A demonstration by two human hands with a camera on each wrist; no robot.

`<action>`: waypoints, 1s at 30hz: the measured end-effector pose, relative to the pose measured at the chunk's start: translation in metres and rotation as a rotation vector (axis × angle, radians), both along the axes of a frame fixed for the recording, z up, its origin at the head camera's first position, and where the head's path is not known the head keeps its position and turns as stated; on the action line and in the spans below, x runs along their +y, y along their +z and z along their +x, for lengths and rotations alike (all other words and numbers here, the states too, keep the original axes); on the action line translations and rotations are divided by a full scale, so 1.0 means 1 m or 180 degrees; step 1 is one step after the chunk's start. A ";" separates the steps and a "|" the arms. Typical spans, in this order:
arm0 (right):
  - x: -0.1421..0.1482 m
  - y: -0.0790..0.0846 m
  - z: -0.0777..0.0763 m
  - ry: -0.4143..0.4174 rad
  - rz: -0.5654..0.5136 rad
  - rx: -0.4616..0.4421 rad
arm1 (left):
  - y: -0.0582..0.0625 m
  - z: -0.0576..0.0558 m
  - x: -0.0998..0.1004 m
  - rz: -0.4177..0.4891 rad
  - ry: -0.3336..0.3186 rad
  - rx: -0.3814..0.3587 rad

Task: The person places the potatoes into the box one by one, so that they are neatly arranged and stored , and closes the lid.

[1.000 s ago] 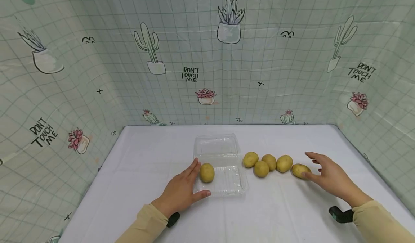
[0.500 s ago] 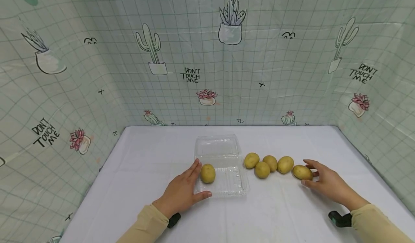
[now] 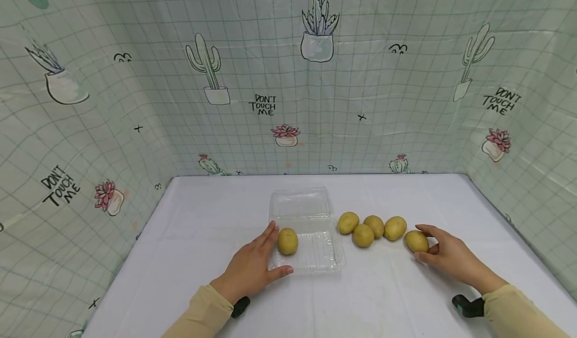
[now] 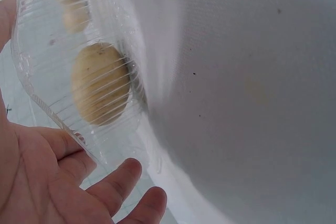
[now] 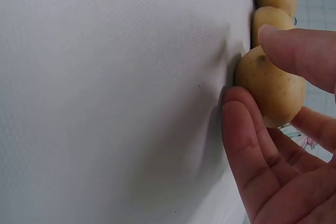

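Note:
My left hand (image 3: 252, 268) lies against the left side of a clear plastic clamshell box (image 3: 315, 250), fingers spread and fairly straight. Inside the box's near half sits one potato (image 3: 287, 241), which the left wrist view shows through the ribbed wall as a potato (image 4: 101, 84). At the right end of a row of potatoes, my right hand (image 3: 453, 255) grips a potato (image 3: 416, 242). The right wrist view has the thumb on top of this potato (image 5: 270, 87) and the other fingers curled around its far side and underside, low by the cloth.
Several more potatoes (image 3: 363, 235) lie loosely grouped between the box and my right hand. The box's lid (image 3: 301, 203) is folded back, away from me. White cloth (image 3: 216, 203) covers the table, and a printed curtain (image 3: 360, 77) surrounds its back and sides.
My right hand has closed from a loose reach onto the rightmost potato, which has turned so its end faces me more. The left hand and the box stay in place.

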State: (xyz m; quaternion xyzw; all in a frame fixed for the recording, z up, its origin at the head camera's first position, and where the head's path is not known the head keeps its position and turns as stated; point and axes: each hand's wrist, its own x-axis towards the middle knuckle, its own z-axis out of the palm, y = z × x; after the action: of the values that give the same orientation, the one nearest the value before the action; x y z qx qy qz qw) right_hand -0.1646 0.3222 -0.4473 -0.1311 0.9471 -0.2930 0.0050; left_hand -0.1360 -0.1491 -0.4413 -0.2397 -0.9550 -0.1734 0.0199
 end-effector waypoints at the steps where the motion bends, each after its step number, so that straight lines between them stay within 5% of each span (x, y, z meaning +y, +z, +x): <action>1: 0.000 0.000 0.000 -0.0008 0.0013 0.0005 | 0.000 0.000 0.000 0.0006 -0.0002 0.0003; 30: 0.005 -0.006 -0.003 -0.0128 -0.0124 -0.0293 | -0.002 -0.001 -0.001 0.0027 0.0011 0.0007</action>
State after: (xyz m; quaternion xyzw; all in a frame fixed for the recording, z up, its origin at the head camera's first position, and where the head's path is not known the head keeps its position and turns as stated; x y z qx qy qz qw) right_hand -0.1672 0.3268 -0.4535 -0.0985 0.9424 -0.3172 0.0401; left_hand -0.1369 -0.1497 -0.4433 -0.2381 -0.9547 -0.1772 0.0223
